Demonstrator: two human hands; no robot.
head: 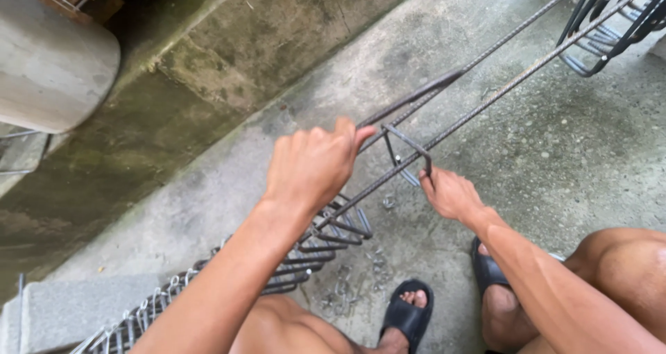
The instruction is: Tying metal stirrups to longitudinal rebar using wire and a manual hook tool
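Both hands work on a long cage of dark ribbed steel reinforcing bars [485, 108] that runs from near left to far right across the grey concrete floor [555, 167]. Left hand [313, 165] is curled shut over the upper bar, thumb tip pressing along it. Right hand [451, 194] pinches the lower corner of a single rectangular bent-steel stirrup [408, 153] that stands alone on the bars between the two hands.

Nearest, by the person's knees, a close row of stirrups [316, 246] already sits on the bars, apparently tied with thin wire. A scatter of small pale wire pieces [361, 278] lies on the floor just beyond the black rubber sandals [408, 316].

By my judgement the near stretch is done, the lone stirrup is being placed, and the long bare run of bars toward the far right is left.

Farther right, another bunch of dark stirrups [603, 28] hangs at the bars' end. At far left stands a round grey concrete column [55, 63] beside a mossy sunken gutter [180, 111]. No packages, labels or signs are visible.
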